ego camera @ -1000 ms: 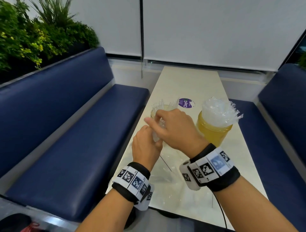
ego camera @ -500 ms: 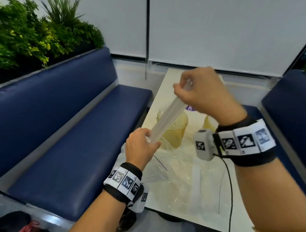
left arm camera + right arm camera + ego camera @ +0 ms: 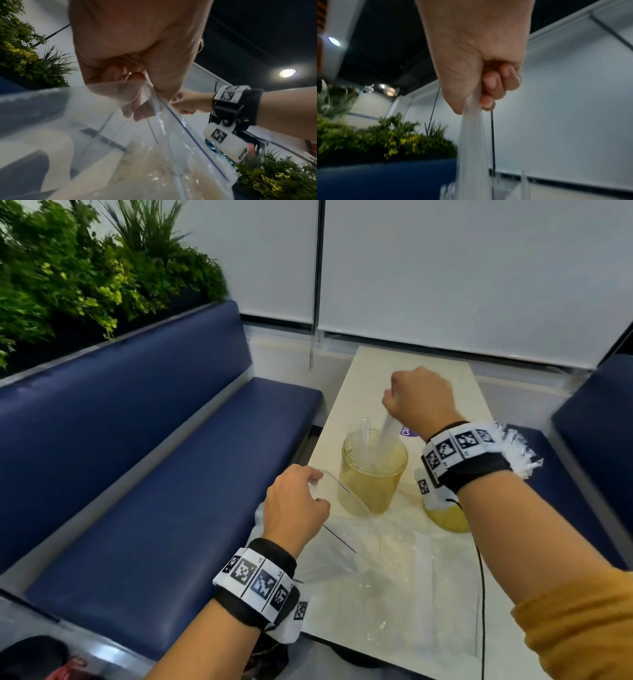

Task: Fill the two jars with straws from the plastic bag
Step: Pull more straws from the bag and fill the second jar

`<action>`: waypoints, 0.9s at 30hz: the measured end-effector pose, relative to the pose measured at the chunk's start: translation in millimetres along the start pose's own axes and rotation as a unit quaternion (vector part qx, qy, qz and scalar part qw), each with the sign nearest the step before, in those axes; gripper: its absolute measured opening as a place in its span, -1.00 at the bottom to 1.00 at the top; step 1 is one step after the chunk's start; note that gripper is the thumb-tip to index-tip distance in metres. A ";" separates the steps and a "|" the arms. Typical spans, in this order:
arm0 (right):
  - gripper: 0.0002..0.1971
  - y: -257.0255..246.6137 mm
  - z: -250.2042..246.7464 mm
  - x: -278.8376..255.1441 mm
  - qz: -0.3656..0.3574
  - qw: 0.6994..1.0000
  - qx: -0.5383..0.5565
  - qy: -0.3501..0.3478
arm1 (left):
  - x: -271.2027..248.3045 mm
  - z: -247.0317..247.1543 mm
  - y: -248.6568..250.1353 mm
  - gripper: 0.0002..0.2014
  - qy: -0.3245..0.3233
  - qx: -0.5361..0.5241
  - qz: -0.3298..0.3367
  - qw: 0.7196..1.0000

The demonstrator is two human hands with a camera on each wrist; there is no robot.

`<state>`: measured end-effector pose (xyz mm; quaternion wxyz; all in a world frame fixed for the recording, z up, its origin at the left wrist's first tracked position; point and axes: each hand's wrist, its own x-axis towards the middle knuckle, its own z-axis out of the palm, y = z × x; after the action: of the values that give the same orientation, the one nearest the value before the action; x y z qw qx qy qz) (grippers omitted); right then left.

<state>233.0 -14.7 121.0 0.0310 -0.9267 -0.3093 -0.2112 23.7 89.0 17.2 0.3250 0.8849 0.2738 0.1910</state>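
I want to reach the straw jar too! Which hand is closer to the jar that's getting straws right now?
The right hand. It is just above the jar, lowering a bundle of straws into it. The left hand is beside the jar, lower and nearer the person, pinching the plastic bag.

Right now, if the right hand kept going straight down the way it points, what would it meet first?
Probably the open mouth of the left jar. The right hand holds straws whose lower ends already seem inside it, beside other straws; depth is uncertain.

Café booth [image 3: 144,484], table [image 3: 414,364], planter [image 3: 78,278].
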 end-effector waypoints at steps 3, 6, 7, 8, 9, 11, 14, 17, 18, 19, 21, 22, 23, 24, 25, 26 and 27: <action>-0.62 -6.5 37.9 -2.5 -0.011 0.997 -0.020 -0.067 | 0.6 -5.2 -1.1 -0.53 -0.017 -0.009 0.011 1.000; -0.39 -6.5 76.7 -14.9 0.001 0.984 -0.028 -0.174 | -0.8 -11.6 1.7 -0.47 -0.049 -0.008 0.036 0.998; -0.31 -5.2 84.4 -20.3 0.021 0.978 -0.021 -0.206 | -1.1 -13.7 2.7 -0.45 -0.059 -0.005 0.042 0.997; -0.25 -3.4 88.0 -25.3 0.043 0.974 -0.021 -0.220 | -1.5 -15.4 3.6 -0.43 -0.069 -0.002 0.046 0.997; -0.21 -1.2 88.3 -28.0 0.062 0.975 -0.021 -0.211 | -1.5 -16.4 4.5 -0.41 -0.078 0.001 0.049 0.996; -0.24 0.6 73.3 -30.9 0.081 0.989 -0.010 -0.126 | -1.0 -16.8 6.6 -0.39 -0.092 0.007 0.057 0.994; -0.52 -6.5 32.7 -42.4 0.046 0.998 0.036 0.028 | 0.6 -14.6 11.2 -0.37 -0.105 0.011 0.064 0.992; -0.55 -22.2 4.9 -71.7 -0.018 0.980 0.196 -0.039 | 2.9 -12.0 15.4 -0.34 -0.112 0.020 0.067 0.991; -0.54 -28.8 2.2 -84.7 -0.038 0.962 0.247 -0.115 | 3.2 -11.3 16.4 -0.33 -0.114 0.024 0.070 0.991; -0.56 -35.8 5.3 -97.4 -0.060 0.943 0.272 -0.185 | 3.2 -10.2 17.5 -0.32 -0.115 0.027 0.072 0.990; -0.66 -46.5 24.0 -115.9 -0.121 0.928 0.246 -0.251 | 1.9 -8.0 20.5 -0.34 -0.115 0.030 0.082 0.990; -0.74 -50.9 34.1 -122.8 -0.142 0.930 0.213 -0.262 | 0.3 -7.1 22.7 -0.35 -0.114 0.029 0.087 0.989; -0.75 -54.2 43.2 -128.0 -0.153 0.935 0.170 -0.272 | -1.4 -6.1 25.2 -0.36 -0.114 0.027 0.091 0.989; -0.68 -56.1 50.2 -132.5 -0.157 0.939 0.113 -0.284 | -3.8 -5.4 27.5 -0.36 -0.117 0.024 0.093 0.988; -0.60 -56.7 56.5 -135.9 -0.162 0.941 0.053 -0.293 | -6.7 -4.5 29.7 -0.35 -0.123 0.020 0.093 0.988; -0.56 -57.1 59.7 -138.6 -0.165 0.940 -0.002 -0.298 | -9.7 -3.5 31.3 -0.34 -0.128 0.015 0.093 0.987; -0.54 -57.0 62.3 -139.5 -0.166 0.939 -0.035 -0.298 | -12.4 -2.6 32.4 -0.34 -0.129 0.010 0.095 0.987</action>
<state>122.4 -35.1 3.0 -0.1302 -0.8830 -0.4468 0.0617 24.4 62.0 39.0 0.3294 0.9272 0.1460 0.1023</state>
